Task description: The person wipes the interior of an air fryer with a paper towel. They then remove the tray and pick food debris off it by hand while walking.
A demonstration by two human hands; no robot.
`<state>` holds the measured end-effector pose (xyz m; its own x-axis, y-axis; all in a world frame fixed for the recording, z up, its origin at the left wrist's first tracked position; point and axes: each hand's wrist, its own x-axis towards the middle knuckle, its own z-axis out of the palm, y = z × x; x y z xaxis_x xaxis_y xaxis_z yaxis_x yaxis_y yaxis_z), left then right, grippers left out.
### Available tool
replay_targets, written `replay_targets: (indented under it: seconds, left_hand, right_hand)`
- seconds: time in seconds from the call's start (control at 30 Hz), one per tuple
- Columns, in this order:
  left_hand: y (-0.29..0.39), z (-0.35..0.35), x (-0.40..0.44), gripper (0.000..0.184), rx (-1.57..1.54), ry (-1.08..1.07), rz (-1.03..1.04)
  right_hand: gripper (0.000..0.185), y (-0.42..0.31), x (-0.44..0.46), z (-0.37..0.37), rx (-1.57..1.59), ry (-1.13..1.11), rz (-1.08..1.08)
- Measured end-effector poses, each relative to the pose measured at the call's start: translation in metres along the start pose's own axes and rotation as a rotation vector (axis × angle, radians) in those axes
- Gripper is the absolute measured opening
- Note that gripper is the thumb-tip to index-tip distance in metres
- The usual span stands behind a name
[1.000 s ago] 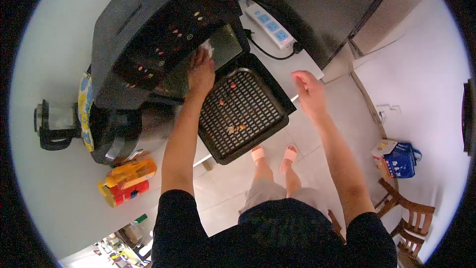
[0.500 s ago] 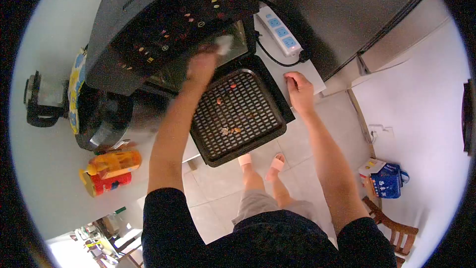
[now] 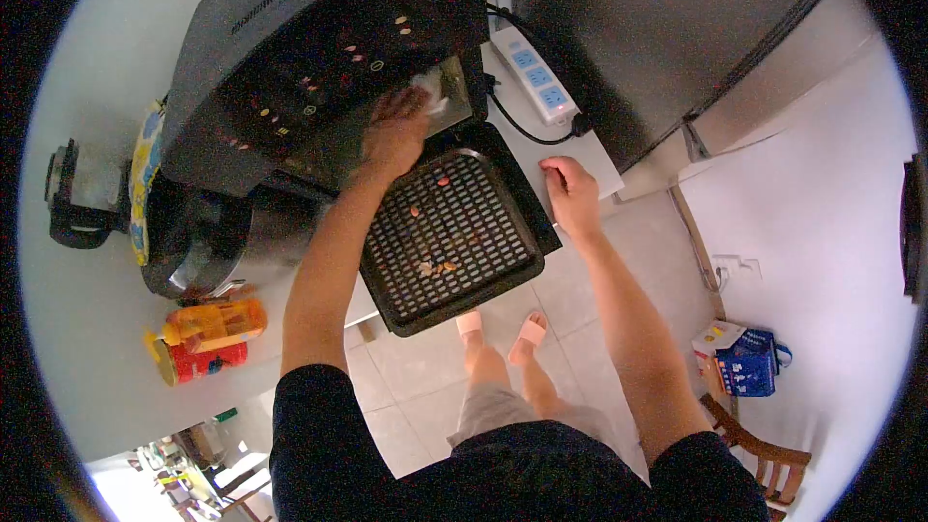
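My left hand (image 3: 396, 126) is pressed round a white tissue or cloth (image 3: 430, 94) against the glass panel (image 3: 452, 101) of a black oven (image 3: 261, 48); its fingers are somewhat blurred. Below it lies a black perforated tray (image 3: 464, 232) with a few small reddish and pale crumbs on it. My right hand (image 3: 570, 191) is beside the tray's right side, near the edge of the white counter, with its fingers curled together; whether they hold anything is hidden.
A white power strip (image 3: 534, 75) with a black cable lies right of the oven. At the left are a blender jug (image 3: 87, 198), a dark cooker (image 3: 198, 242), an orange bottle (image 3: 222, 324) and a red can (image 3: 208, 362). A blue bag (image 3: 752, 362) and wooden chair (image 3: 759, 445) stand lower right.
My left hand has shifted over the glass with the white tissue or cloth. My right hand has moved slightly left and down. The camera view has shifted too.
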<state>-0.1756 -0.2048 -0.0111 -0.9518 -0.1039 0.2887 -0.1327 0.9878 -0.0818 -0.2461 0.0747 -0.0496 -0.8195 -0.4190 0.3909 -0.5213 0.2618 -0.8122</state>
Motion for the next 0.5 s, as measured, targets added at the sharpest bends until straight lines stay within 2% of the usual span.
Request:
replay_targets:
  seconds: [0.03,0.1,0.13,0.2,0.23,0.3,0.33,0.43,0.47,0.5]
  left_hand:
    - [-0.003,-0.012,-0.005,0.039,0.0,-0.003,0.004]
    - [-0.01,-0.032,0.003,0.04,-0.317,-0.477,-0.639]
    - [-0.009,-0.023,0.005,0.04,-0.316,-0.48,-0.627]
    - [-0.004,-0.007,0.004,0.043,-0.098,-0.304,-0.517]
    - [0.004,-0.006,0.001,0.043,-0.101,-0.303,-0.51]
    - [0.019,-0.008,-0.005,0.044,0.105,-0.167,-0.081]
    - [0.02,-0.011,-0.007,0.044,0.1,-0.171,-0.062]
    - [-0.01,0.002,0.005,0.046,-0.108,-0.39,-0.227]
    - [-0.024,0.015,0.012,0.048,-0.213,-0.479,-0.313]
    - [-0.006,-0.024,0.014,0.05,-0.162,-0.659,-0.432]
  right_hand:
    - [0.009,-0.002,-0.003,-0.001,0.001,0.003,0.004]
    - [0.008,-0.005,0.001,-0.002,0.035,-0.012,0.052]
    - [0.008,-0.003,0.002,-0.003,0.032,-0.002,0.058]
    - [0.008,0.001,0.002,0.001,-0.017,-0.02,0.068]
    - [0.008,0.002,0.003,0.003,-0.017,0.002,0.042]
    - [0.008,0.002,0.007,0.004,-0.035,0.006,0.075]
    - [0.008,-0.001,0.004,0.002,-0.054,-0.011,0.11]
    - [0.024,-0.013,0.003,-0.008,0.003,-0.077,0.189]
    - [0.03,0.005,-0.01,0.001,-0.067,-0.024,0.093]
    - [0.033,-0.015,-0.02,-0.017,0.003,-0.074,0.176]
